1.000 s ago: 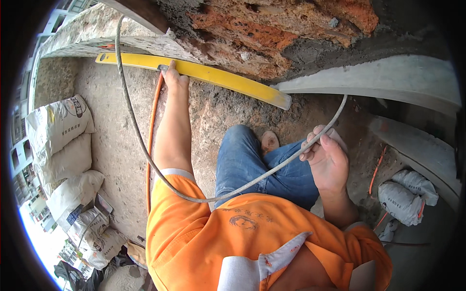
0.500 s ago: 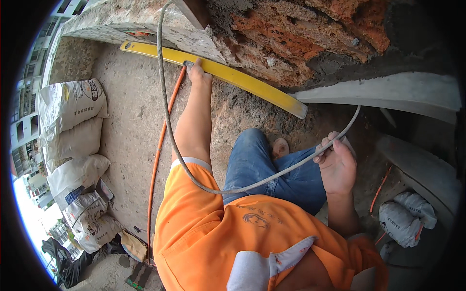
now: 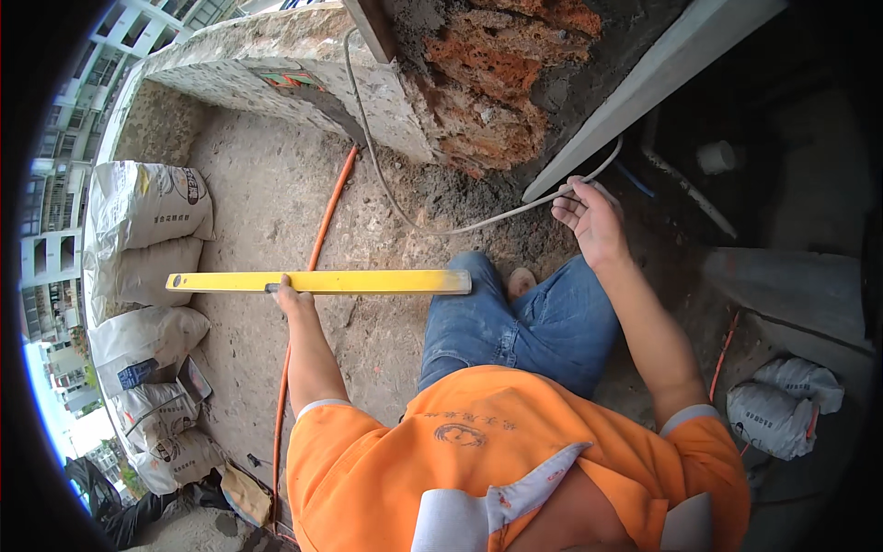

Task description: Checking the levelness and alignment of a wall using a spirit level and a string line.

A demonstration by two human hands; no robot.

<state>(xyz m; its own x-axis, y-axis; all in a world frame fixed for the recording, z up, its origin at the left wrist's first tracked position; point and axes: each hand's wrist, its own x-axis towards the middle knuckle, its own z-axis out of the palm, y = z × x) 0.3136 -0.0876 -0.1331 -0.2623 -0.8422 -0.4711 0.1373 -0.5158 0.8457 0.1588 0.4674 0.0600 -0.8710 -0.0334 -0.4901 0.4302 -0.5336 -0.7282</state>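
A long yellow spirit level [image 3: 368, 281] lies across my left side, its right end over my knee. My left hand [image 3: 292, 293] is closed around it, left of its middle. Out to the right, my right hand [image 3: 589, 216] pinches a grey cable [image 3: 487, 222]. That cable sags in a loop from the top of the wall to my fingers, then runs on past the grey door-frame edge [image 3: 635, 101]. Just beyond the cable is the rough wall end [image 3: 492, 92], with exposed red brick and wet-looking mortar.
White sacks [image 3: 152, 207] stand in a row along the left. An orange hose [image 3: 333, 207] crosses the dusty floor [image 3: 248, 212] beneath the level. More sacks [image 3: 773, 419] lie at the right, near a grey slab [image 3: 782, 285]. A low concrete wall [image 3: 303, 69] borders the far side.
The level has come away from the wall, toward me and to the left, in my left hand. My right hand has moved farther forward with the cable, whose loop now hangs farther from me.
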